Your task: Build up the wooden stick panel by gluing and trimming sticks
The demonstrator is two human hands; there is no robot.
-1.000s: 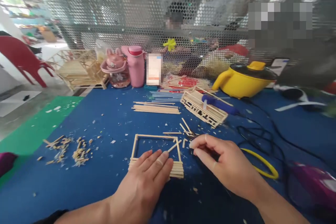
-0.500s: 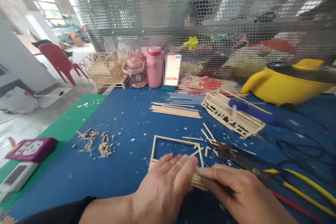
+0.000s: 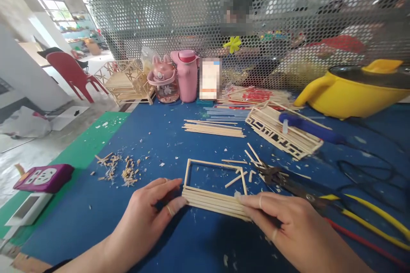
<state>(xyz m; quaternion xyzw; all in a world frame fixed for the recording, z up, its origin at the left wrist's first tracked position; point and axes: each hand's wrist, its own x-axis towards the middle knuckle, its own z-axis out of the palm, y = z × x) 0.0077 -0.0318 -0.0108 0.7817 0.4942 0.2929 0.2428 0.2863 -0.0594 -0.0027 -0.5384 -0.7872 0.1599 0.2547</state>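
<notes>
A rectangular wooden stick frame (image 3: 214, 202) lies before me, its near part filled by several sticks laid side by side and its far part open. My left hand (image 3: 150, 207) is at the frame's left end, thumb and forefinger closed on the corner. On the opposite end, my right hand (image 3: 282, 222) pinches the right edge of the stick rows between thumb and fingers. A short loose stick (image 3: 235, 179) lies within the frame's open part. Just right of the frame are cut stick pieces and pliers (image 3: 275, 175) with dark jaws.
Wood scraps (image 3: 128, 170) are heaped at left. Loose sticks (image 3: 213, 129) lie further back, near a stick-built model (image 3: 283, 132) with a blue glue gun (image 3: 310, 130) over it. Bottles (image 3: 187, 76), a phone (image 3: 209, 79) and a yellow pot (image 3: 355, 91) stand along the mesh panel.
My left hand has moved left, off the stick rows to the frame's left end, uncovering them. My right hand stays at the right end.
</notes>
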